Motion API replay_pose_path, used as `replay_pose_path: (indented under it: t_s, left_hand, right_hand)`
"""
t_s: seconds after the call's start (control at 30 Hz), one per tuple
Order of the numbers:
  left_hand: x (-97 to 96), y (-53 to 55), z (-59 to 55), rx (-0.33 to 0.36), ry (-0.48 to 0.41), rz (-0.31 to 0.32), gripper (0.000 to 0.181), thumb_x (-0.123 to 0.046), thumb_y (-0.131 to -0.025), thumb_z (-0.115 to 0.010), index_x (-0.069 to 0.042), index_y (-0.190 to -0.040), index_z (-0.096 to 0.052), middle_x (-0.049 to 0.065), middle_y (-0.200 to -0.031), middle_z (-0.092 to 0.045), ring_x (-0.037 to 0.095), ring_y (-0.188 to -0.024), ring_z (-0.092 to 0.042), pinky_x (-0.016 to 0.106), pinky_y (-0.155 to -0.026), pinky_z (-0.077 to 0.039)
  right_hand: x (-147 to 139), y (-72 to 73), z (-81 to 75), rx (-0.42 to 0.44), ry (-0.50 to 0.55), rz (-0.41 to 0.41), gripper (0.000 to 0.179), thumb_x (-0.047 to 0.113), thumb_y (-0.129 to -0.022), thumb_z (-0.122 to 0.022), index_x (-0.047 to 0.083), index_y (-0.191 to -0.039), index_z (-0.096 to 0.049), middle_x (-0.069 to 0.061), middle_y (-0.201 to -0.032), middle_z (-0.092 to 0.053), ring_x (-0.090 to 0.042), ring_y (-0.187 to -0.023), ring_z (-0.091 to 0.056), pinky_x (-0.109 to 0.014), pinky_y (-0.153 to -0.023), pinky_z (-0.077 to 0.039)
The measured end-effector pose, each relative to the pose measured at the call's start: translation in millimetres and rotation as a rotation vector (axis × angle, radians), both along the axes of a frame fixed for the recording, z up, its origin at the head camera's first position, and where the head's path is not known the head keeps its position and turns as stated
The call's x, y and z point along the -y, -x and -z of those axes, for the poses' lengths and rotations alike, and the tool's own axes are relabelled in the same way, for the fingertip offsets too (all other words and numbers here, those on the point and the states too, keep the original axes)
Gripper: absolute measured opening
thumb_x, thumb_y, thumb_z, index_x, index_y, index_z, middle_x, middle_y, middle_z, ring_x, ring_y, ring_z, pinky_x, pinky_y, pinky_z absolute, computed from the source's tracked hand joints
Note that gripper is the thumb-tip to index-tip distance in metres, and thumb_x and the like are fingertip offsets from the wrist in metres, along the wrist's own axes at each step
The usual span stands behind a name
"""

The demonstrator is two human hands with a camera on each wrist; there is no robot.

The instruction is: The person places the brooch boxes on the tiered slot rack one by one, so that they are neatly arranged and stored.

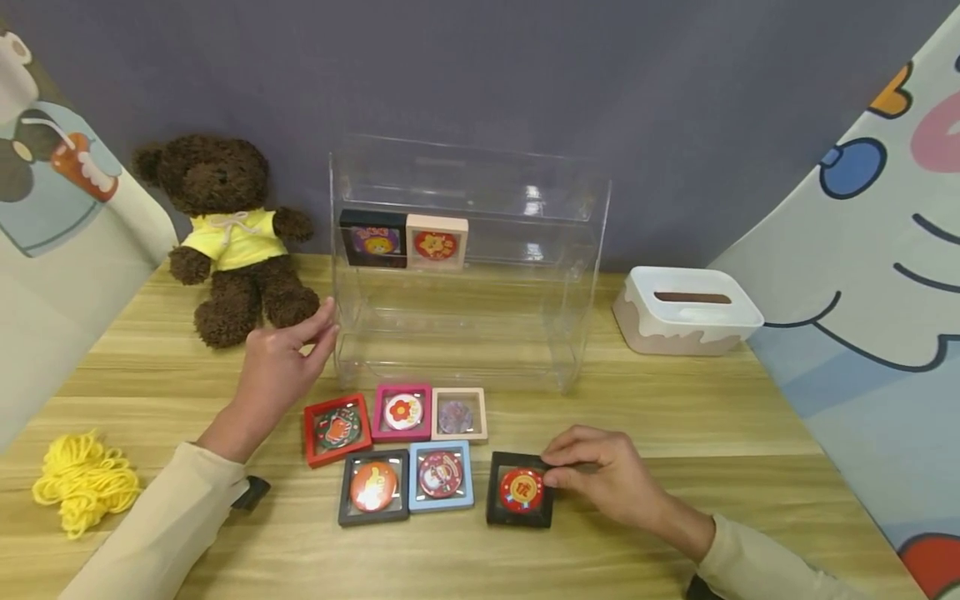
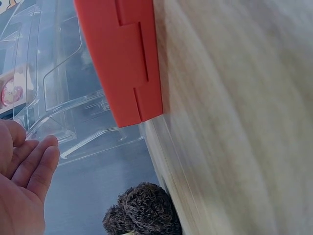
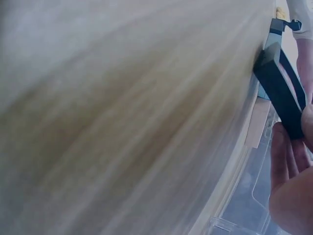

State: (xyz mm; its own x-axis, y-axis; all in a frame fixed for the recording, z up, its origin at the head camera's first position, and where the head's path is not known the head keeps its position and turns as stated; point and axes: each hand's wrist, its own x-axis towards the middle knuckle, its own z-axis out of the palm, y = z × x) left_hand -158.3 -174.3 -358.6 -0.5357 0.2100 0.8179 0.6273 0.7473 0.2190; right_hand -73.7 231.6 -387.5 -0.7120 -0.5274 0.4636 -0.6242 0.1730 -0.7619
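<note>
My right hand (image 1: 611, 475) pinches the right edge of a black square frame (image 1: 492, 492) holding a red and gold round badge (image 1: 522, 490). In the right wrist view, this black frame (image 3: 279, 88) is tilted, its edge between thumb and fingers. My left hand (image 1: 281, 362) pinches the left side edge of a clear acrylic display rack (image 1: 480, 292). Two framed badges stand on the rack's middle tier: a black frame (image 1: 373, 262) and a cream frame (image 1: 437, 264). In the left wrist view, my left fingers (image 2: 41, 171) overlap the rack's clear side.
Before the rack lie a red frame (image 1: 309, 437), a pink frame (image 1: 402, 437), a beige frame (image 1: 459, 437), a dark grey frame (image 1: 375, 520) and a light blue frame (image 1: 441, 504). A teddy bear (image 1: 240, 242) and yellow yarn (image 1: 86, 483) are left; a tissue box (image 1: 682, 312) stands right.
</note>
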Motion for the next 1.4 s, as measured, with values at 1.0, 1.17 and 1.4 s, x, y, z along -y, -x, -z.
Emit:
replay_pose_path:
  t_s: [1.0,1.17,1.4]
  left_hand:
    - [-1.1,0.0,0.0,0.02,-0.025,0.004,0.036,0.0,-0.079,-0.074,0.002,-0.114,-0.066,0.017,-0.088,-0.069,0.019,-0.048,-0.064,0.025,-0.035,-0.034]
    - [-0.6,0.5,1.0,0.019,-0.028,0.008,0.036,0.0,-0.079,-0.074,0.002,-0.114,-0.066,0.017,-0.091,-0.068,0.02,-0.054,-0.067,0.025,-0.036,-0.037]
    - [-0.4,0.0,0.2,0.017,-0.026,0.002,0.035,0.0,-0.079,-0.074,0.002,-0.113,-0.066,0.018,-0.091,-0.068,0.019,-0.049,-0.065,0.025,-0.037,-0.038]
  right_hand:
    - [-37.2,14.2,-25.9,0.182,0.168,0.124,0.02,-0.019,-0.076,-0.068,-0.003,-0.086,-0.074,-0.015,-0.096,-0.067,-0.017,-0.092,-0.064,-0.028,-0.067,-0.054]
    - [-42.3,20.5,-32.7,0.182,0.223,0.172,0.02,-0.021,-0.077,-0.065,-0.006,-0.087,-0.073,-0.012,-0.098,-0.068,-0.017,-0.092,-0.064,-0.026,-0.069,-0.053]
    - [-45.9,30.2,-42.5,0.163,0.271,0.223,0.016,-0.021,-0.078,-0.065,-0.011,-0.089,-0.071,-0.009,-0.099,-0.069,-0.016,-0.093,-0.064,-0.025,-0.071,-0.053]
